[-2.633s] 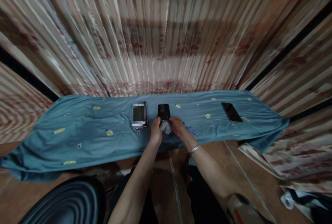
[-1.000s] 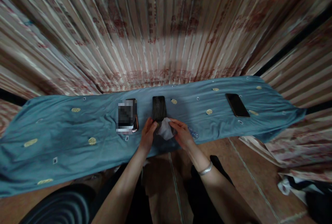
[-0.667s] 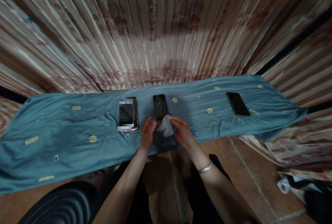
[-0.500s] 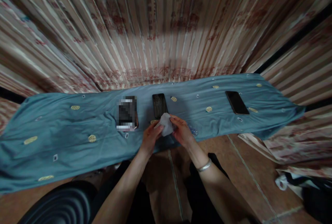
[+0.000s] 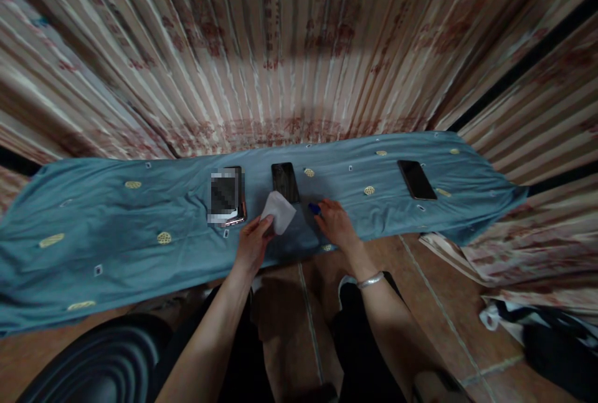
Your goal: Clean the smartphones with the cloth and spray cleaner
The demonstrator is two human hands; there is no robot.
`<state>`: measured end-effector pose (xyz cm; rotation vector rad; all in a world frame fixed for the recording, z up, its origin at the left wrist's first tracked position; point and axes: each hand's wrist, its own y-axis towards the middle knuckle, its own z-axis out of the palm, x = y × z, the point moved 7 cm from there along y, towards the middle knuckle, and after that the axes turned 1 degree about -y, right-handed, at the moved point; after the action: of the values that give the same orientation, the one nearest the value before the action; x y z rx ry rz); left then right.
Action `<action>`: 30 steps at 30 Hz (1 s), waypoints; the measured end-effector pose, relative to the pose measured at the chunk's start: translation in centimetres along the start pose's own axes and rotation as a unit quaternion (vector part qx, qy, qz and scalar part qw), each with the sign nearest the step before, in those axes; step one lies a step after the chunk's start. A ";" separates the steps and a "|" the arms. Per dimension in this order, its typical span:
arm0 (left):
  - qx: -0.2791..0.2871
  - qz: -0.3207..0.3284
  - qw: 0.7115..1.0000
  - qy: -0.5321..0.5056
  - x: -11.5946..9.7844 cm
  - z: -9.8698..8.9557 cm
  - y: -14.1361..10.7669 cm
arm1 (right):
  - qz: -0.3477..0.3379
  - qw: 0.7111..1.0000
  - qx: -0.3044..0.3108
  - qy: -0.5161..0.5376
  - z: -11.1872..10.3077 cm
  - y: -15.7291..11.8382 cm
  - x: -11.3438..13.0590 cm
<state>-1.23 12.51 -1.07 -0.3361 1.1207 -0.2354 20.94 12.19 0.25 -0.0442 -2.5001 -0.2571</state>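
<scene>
My left hand pinches a thin white cloth that hangs flat over the near end of a dark phone. To the right of that phone, my right hand is closed round a small object with a blue end. Its blue part pokes out leftward past the fingers, and my palm hides the rest. Left of the cloth lies a stack of phones, partly covered by a blurred patch. Another black phone rests alone toward the right side.
A blue patterned cloth covers the long, narrow table. Behind it hang pleated curtains. A black ribbed round stool stands at the lower left, and a dark bag lies on the tiled floor at the right.
My hands have moved apart. The white cloth, held by both before, is now in my left hand only. My right hand has taken hold of the small bluish object that lay beside it.
</scene>
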 end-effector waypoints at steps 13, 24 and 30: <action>0.026 0.312 0.894 0.320 -4.9 0.9 -3.2 | 0.207 0.748 0.082 0.625 0.9 -3.8 4.2; -0.020 0.085 0.996 0.012 -1.2 0.6 -1.1 | 0.206 0.731 0.102 0.643 1.7 -4.1 5.6; 0.024 0.011 0.998 -0.051 0.0 1.4 -1.4 | 0.190 0.733 0.124 0.641 1.1 -4.2 6.3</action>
<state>0.03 11.44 0.06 -0.2888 1.0161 -0.2233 14.82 8.11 2.30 -0.1916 -1.0624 0.1983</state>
